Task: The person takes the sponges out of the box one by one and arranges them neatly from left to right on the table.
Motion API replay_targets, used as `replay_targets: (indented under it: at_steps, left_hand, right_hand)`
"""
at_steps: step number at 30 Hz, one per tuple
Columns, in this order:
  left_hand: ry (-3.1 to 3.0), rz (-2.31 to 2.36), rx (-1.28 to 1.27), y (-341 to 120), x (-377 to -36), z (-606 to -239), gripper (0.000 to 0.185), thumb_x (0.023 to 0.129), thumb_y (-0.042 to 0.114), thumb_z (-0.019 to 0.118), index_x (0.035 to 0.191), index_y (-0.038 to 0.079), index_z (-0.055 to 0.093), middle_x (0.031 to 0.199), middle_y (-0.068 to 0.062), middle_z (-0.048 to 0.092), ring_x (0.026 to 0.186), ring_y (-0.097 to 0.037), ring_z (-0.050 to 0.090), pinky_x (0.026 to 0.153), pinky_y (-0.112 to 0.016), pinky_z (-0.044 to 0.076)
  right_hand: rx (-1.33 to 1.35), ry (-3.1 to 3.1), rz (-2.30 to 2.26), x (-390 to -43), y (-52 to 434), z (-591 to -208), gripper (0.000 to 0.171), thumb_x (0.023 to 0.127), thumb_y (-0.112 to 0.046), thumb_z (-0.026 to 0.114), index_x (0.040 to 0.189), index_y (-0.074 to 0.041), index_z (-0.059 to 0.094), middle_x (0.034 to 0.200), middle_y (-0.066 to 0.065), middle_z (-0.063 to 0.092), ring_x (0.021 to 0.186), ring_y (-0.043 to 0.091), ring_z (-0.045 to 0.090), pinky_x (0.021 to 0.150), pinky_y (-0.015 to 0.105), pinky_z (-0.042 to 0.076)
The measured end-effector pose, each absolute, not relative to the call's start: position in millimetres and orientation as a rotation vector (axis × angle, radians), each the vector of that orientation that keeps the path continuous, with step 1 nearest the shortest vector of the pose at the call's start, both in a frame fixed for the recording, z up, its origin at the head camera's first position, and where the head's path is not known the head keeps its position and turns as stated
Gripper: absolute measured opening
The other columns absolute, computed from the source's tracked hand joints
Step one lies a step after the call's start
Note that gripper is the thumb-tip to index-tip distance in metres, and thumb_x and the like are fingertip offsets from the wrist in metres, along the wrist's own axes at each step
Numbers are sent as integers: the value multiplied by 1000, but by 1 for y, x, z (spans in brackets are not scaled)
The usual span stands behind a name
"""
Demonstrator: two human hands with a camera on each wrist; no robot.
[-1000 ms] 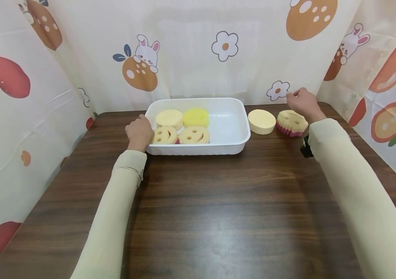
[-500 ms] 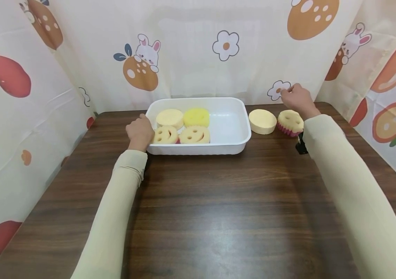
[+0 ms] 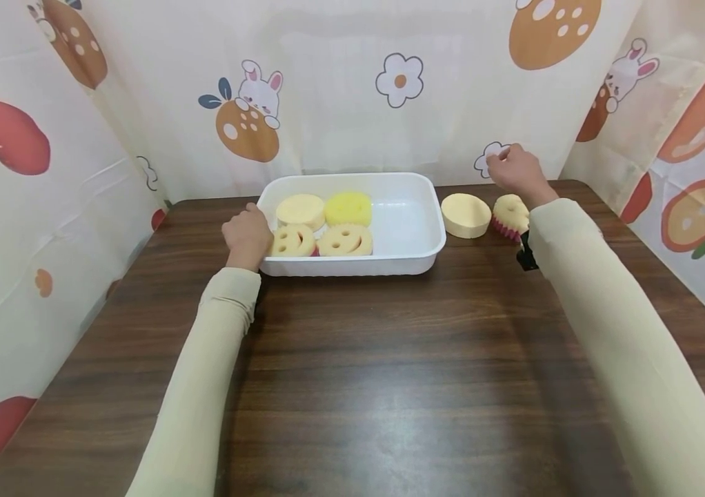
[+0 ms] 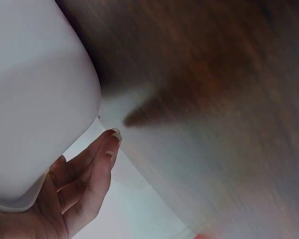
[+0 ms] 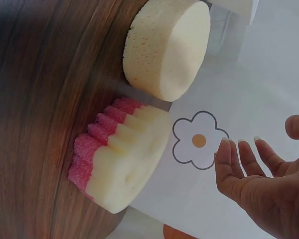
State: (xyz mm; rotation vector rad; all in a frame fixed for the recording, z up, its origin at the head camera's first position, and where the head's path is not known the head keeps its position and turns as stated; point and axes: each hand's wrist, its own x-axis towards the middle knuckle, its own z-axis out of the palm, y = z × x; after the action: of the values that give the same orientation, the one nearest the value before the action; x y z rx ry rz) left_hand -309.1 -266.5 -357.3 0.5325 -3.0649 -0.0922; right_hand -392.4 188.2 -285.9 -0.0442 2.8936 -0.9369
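Note:
My left hand [image 3: 247,235] holds the left rim of a white plastic tray [image 3: 352,267]; the left wrist view shows its fingers along the tray's outer wall, thumb hidden. Inside the tray lie a pale round sponge [image 3: 300,210], a bright yellow sponge [image 3: 349,208] and two smiley-faced sponges [image 3: 346,239]. Right of it, a plain cream sponge [image 3: 466,215] rests on the table beside a scalloped cream-and-pink sponge [image 3: 510,212]. My right hand [image 3: 519,172] hovers above and behind these two, fingers loosely bent with nothing in them, as the right wrist view shows.
A dark wood-grain table [image 3: 390,386] carries everything. Printed fabric [image 3: 340,103] hangs along its back edge and on both sides. A small black device [image 3: 526,252] shows under the right wrist.
My right hand has drifted left and slightly up, from over the scalloped sponge toward the plain cream one. My left hand, the tray and the sponges have stayed put.

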Motion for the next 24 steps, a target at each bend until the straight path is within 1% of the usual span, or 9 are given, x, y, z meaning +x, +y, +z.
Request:
replay_targets:
  at_steps: [3,9,13,20,24]
  left_hand:
    - [-3064,-95,531,-267,-308,-356,42,97,18,38,130,-8,40,116,-28,64,105,-42,65,90,-51,50]
    - [-3056,-98,535,-266,-306,-355,41,97,18,38,129,-8,41,115,-28,64,104,-42,66,89,-51,51]
    - [-3060,-90,533,-265,-307,-355,43,98,18,37,131,-8,40,115,-27,65,104,-41,66,89,-50,51]
    - [-3056,-85,527,-265,-306,-355,42,98,18,38,131,-9,41,113,-28,65,103,-41,67,87,-50,51]
    - [-3057,-86,522,-264,-305,-354,41,98,18,38,130,-9,41,112,-28,65,103,-41,67,87,-50,51]
  right_hand:
    - [-61,2898,-930,-393,184,-283,74,102,-48,18,151,7,20,155,32,27,143,48,31,114,59,31]
    - [-79,2913,-934,-391,172,-278,70,103,-47,18,147,6,26,151,30,35,138,43,36,110,54,34]
    - [-97,2911,-938,-390,166,-275,69,103,-47,18,146,6,27,154,29,32,141,43,34,112,55,33]
    - [-114,2910,-952,-391,154,-272,68,103,-48,19,144,6,28,151,28,35,137,41,37,108,54,36]
    - [-99,2909,-963,-393,148,-269,67,103,-48,21,145,5,30,153,27,35,141,41,34,111,55,34]
